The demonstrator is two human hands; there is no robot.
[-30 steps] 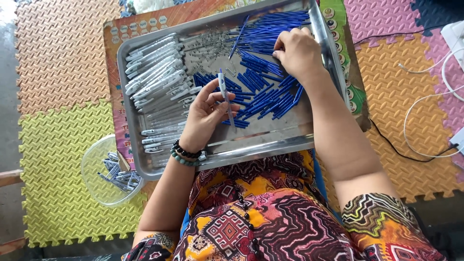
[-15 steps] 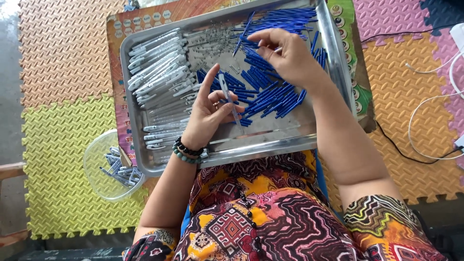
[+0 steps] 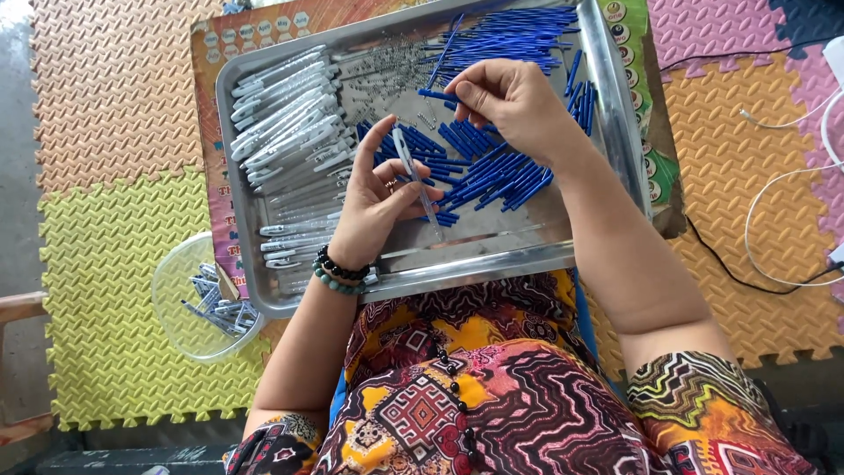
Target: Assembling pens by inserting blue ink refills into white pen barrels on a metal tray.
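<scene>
We observe our left hand (image 3: pixel 378 202) at centre frame, palm up, fingers curled, thumb pinching, beaded bands on the wrist. Our right hand (image 3: pixel 510 105) sits upper centre, fingertips pinched together, forearm running to lower right.

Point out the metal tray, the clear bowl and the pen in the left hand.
Metal tray (image 3: pixel 475 261), head view, on its near rim.
Clear bowl (image 3: pixel 176 268), head view, on its left wall.
Pen (image 3: pixel 411 167), head view, on its clear barrel above the left hand's fingers.

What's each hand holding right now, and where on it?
Left hand pinches a clear pen barrel near its middle; right hand holds a blue refill by one end.
</scene>
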